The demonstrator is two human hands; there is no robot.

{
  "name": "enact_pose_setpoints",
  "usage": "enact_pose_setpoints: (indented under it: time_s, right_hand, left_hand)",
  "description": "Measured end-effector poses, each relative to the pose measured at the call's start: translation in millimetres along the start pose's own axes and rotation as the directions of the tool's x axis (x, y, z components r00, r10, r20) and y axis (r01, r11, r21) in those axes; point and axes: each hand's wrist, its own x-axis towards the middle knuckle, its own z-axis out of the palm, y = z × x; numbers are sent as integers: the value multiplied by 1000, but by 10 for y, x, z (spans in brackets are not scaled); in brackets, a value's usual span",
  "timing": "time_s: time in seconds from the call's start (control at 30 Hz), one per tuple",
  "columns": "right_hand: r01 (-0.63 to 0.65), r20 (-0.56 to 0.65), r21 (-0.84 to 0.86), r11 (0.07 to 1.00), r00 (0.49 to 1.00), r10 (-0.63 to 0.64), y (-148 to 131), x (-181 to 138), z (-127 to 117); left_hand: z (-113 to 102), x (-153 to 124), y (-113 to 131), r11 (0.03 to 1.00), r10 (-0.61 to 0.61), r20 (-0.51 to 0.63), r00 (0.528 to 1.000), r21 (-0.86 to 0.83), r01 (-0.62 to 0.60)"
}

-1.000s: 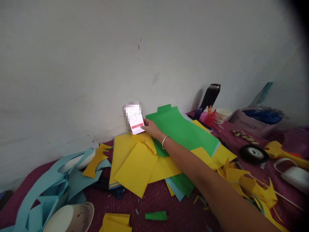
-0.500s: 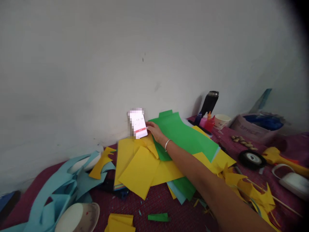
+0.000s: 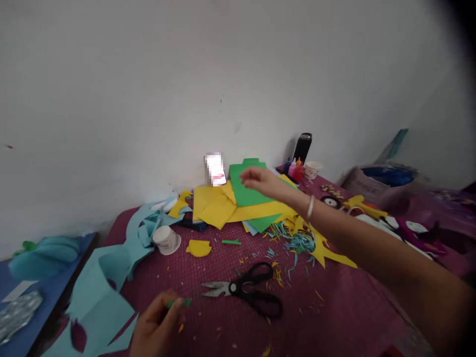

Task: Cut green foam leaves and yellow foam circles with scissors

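Observation:
My right hand hovers over the green sheet and the yellow sheets, pulled back from the lit phone that leans on the wall. Its fingers look loosely spread and blurred, with nothing in them. A bangle sits on that wrist. My left hand is at the bottom of the view, fingers pinched on a small green paper piece. Black scissors lie shut on the maroon cloth just right of that hand.
Blue paper offcuts and a tipped paper cup lie at left. A black flask, glue bottles, a cup, a yellow glue gun and a box stand at back right. Paper shreds litter the middle.
My right hand left the phone and drew back over the green sheet. The view pulled back and tilted down, bringing my left hand, the scissors and the near cloth into sight.

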Motion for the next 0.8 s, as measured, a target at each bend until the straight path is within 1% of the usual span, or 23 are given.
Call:
enact_pose_setpoints:
  time_s: [0.07,0.1,0.17,0.2,0.27,0.37,0.47,0.53,0.6,0.7,0.8]
  right_hand:
    - [28,138,-4,1000,990,-27,-38,-556,164]
    - [36,189,-2,999,981,-35,-39,-803,251]
    - [43,268,13,999,962,-45,-12,-1201,414]
    - [24,311,45,999,950,-37,11,-1347,484]
    - [-28,343,149,989,939,-25,64,-1540,597]
    - [-91,358,319,943,933,-31,143,-1650,708]
    - [-185,350,397,899,936,38,213,-1657,788]
    - [-250,332,407,879,937,113,265,-1645,842]
    - [-283,307,398,872,937,164,323,-1632,895]
    - [-296,288,379,877,938,192,407,-1624,957]
    - [-309,293,396,865,935,200,457,-1633,993]
  left_hand:
    - [55,-4,225,994,106,70,992,-24,-104]
    - [112,-10,346,988,155,84,984,-38,-152]
    - [290,-25,554,972,228,152,962,-102,-214]
    - [403,-30,624,970,226,165,960,-126,-207]
    - [649,-28,683,964,207,158,965,-202,-174]
    - [971,0,612,948,173,146,974,-292,-125]
    - [1150,30,483,952,159,139,977,-284,-114]
    - [1190,38,419,964,151,148,977,-239,-113]
    - [1193,36,382,974,149,157,976,-191,-118]
    - [1176,25,348,980,154,165,974,-153,-129]
    - [1168,24,301,983,152,181,972,-130,-130]
